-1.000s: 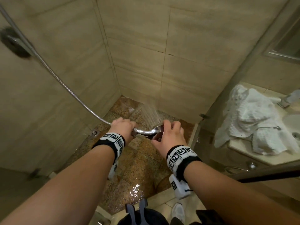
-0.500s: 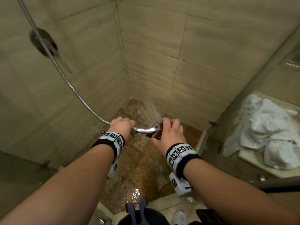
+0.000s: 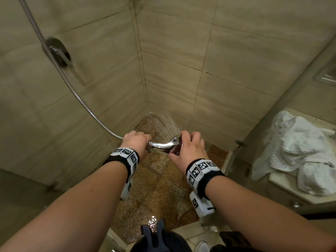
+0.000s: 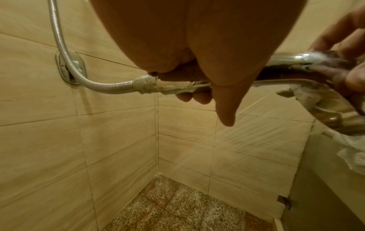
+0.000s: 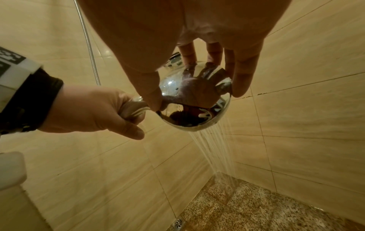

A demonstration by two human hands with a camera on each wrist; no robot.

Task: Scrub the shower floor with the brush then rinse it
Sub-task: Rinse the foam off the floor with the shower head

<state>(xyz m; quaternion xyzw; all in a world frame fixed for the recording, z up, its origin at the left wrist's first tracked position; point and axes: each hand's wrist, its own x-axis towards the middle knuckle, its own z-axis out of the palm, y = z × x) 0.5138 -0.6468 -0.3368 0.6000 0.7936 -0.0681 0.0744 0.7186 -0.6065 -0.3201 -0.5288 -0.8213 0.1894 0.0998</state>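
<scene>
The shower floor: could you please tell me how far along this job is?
No brush is in view, so scrubbing looks done. Rinsing is under way: left hand and right hand hold the shower head, spraying the far corner of the shower floor. The nearer floor remains.

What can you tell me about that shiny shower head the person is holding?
The shower head is a hand-held piece of mirror-bright chrome-looking metal: a round, domed head on a curved handle, joined to a ribbed metal hose that loops up the wall. It is held roughly level above the speckled shower floor, face tilted down toward the far corner, with water streaming out. The left hand grips the handle; the right hand cups the dome, fingertips curled on its rim.
</scene>
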